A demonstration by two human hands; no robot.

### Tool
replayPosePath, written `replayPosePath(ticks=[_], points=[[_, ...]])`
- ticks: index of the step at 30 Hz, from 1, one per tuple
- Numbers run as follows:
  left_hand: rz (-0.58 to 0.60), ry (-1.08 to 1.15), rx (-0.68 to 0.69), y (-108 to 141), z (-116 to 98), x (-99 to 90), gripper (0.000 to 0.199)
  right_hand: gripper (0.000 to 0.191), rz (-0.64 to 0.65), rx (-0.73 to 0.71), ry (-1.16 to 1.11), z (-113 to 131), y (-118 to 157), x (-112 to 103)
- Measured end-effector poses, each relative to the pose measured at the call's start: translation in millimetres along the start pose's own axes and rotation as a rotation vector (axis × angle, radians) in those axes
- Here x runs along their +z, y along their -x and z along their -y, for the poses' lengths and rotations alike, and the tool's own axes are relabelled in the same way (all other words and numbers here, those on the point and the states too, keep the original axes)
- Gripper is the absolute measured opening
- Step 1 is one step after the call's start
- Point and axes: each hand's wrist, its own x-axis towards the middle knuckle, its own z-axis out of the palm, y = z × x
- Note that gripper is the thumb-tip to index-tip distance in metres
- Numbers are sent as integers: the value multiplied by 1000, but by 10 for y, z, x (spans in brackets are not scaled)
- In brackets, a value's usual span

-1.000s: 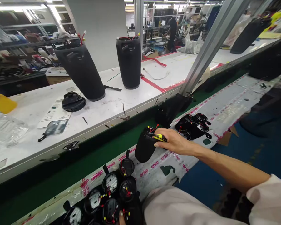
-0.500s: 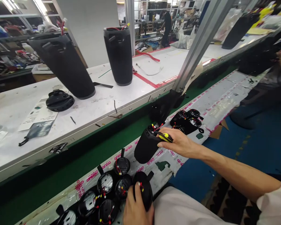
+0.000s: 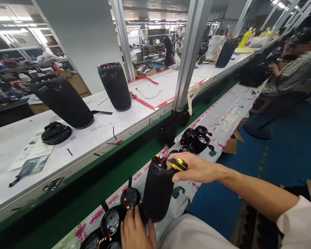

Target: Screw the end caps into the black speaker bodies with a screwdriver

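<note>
My right hand (image 3: pixel 194 167) is closed around a yellow-and-black hand tool (image 3: pixel 180 164); its exact kind is unclear. The same hand's fingers grip the rim of a black cylindrical speaker body (image 3: pixel 158 193), which leans over the bench strip. Red wires with small connectors stick out of its open top. Just left of its lower end, my left hand (image 3: pixel 137 228) is wrapped over another black speaker body, mostly hidden under the fingers. Beside that hand stand several more black speaker bodies (image 3: pixel 111 221), open ends up, with wires and strap loops.
A plastic-covered strip marked in pink (image 3: pixel 95 218) carries the speaker bodies; another cluster (image 3: pixel 199 138) stands farther along. Beyond a green belt (image 3: pixel 98 176), a white bench (image 3: pixel 83 152) holds two larger speakers (image 3: pixel 114 86). A metal post (image 3: pixel 188 55) rises there. A seated person (image 3: pixel 295 72) is at right.
My right hand has brought the speaker body nearer and lower, more upright. My left hand has shifted left and down. The camera view has tilted up and turned right.
</note>
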Motion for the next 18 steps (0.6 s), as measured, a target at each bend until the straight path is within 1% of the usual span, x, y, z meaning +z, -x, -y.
replayPosePath(ticks=[1,2,3,4,5,6,7,8,9,10,11,12,14,15,17,18], points=[[-31,131,-96,-73,-22,-145,49,29,40,16,-47,9,-11,12],[-66,194,-168,-161,-66,-303,48,32,86,27,-96,6,-27,36],[-67,440,-344,-254,-129,-463,46,36,136,36,-145,-8,-49,77],[9,759,-506,-342,-204,-614,49,40,189,47,-193,-33,-79,135],[115,1099,-577,-412,-284,-747,59,44,247,59,-239,-63,-115,211],[243,1348,-617,-458,-359,-853,75,48,308,71,-281,-93,-155,301],[351,1485,-657,-475,-422,-930,78,52,374,85,-319,-115,-195,398],[423,1579,-681,-462,-466,-977,74,56,443,93,-345,-124,-231,495],[467,1645,-685,-422,-488,-998,74,60,496,90,-347,-114,-257,584],[475,1675,-694,-363,-491,-1001,73,61,510,70,-311,-83,-268,658],[449,1682,-703,-293,-477,-993,75,62,479,39,-235,-33,-263,713],[404,1667,-720,-219,-454,-982,80,59,418,7,-122,32,-241,750],[293,1573,-793,-86,-407,-971,87,47,282,-48,160,182,-162,788],[241,1515,-832,-33,-395,-977,90,39,270,-72,289,252,-117,804],[154,1423,-897,47,-407,-1006,94,28,330,-139,517,362,-44,853],[115,1384,-908,77,-424,-1025,93,24,363,-192,619,399,-24,890]])
